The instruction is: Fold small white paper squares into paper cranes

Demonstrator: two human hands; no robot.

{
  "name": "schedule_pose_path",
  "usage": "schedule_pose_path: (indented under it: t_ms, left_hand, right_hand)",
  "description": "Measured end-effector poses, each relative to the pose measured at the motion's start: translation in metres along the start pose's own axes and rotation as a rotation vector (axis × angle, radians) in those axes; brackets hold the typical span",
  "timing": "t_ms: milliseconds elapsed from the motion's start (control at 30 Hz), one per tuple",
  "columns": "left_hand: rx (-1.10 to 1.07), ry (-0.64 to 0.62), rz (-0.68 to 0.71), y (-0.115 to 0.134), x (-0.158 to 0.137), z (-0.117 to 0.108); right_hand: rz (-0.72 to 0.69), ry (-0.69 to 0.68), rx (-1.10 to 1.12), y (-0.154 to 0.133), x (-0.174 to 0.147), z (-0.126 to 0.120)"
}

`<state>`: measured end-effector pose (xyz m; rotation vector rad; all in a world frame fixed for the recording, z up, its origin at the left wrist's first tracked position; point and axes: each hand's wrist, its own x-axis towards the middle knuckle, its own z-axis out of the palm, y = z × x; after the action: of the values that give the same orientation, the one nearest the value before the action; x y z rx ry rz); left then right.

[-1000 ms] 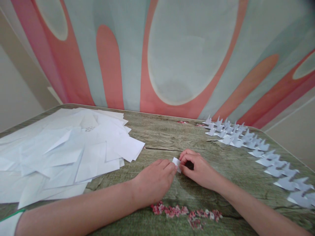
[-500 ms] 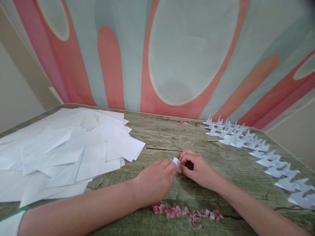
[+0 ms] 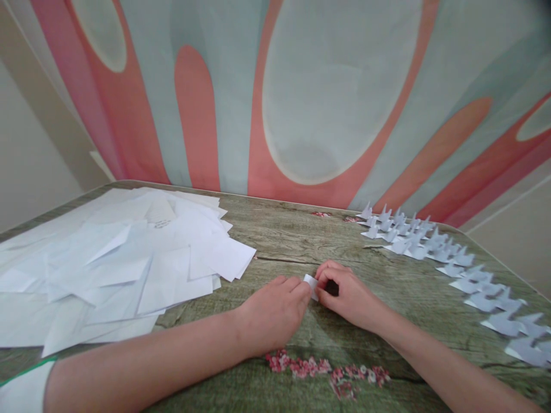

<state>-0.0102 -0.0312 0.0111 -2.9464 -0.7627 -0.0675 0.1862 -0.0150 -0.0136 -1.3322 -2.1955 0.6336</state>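
Between my two hands is a small folded piece of white paper (image 3: pixel 310 285), held just above the wood-patterned table (image 3: pixel 279 229). My left hand (image 3: pixel 278 312) grips its left side, the fingers pressed together and partly covering it. At the paper's right edge my right hand (image 3: pixel 344 292) pinches it between thumb and curled fingers, leaving a round gap in the grip. Most of the paper is hidden by the fingers, so its exact folded shape cannot be made out.
A wide heap of loose white paper sheets (image 3: pixel 172 281) covers the table's left side. Several folded paper cranes (image 3: pixel 439 246) stand in rows along the right edge. Pink printed flowers (image 3: pixel 310 367) mark the tabletop near me. Behind the table rises a patterned wall covering (image 3: pixel 232 115).
The whole view has shifted very slightly. Both hands keep their hold on the folded paper in nearly the same pose.
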Motion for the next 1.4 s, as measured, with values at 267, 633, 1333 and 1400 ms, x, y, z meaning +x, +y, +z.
schedule_pose_path:
  t_ms: [267, 633, 1333, 1400]
  left_hand:
    - [0.013, 0.009, 0.008, -0.001, 0.001, -0.002]
    - [0.012, 0.012, -0.011, -0.002, 0.002, -0.004]
    - [-0.006, 0.021, -0.017, -0.003, 0.002, -0.002]
    - [-0.008, 0.020, -0.021, -0.003, 0.002, -0.002]
  right_hand:
    - [0.042, 0.005, -0.009, -0.003, 0.000, -0.002]
    - [0.036, -0.027, 0.020, 0.000, 0.001, -0.002]
    - [0.037, 0.056, -0.114, 0.008, -0.008, 0.003]
    - [0.046, 0.063, -0.148, 0.009, -0.009, 0.002]
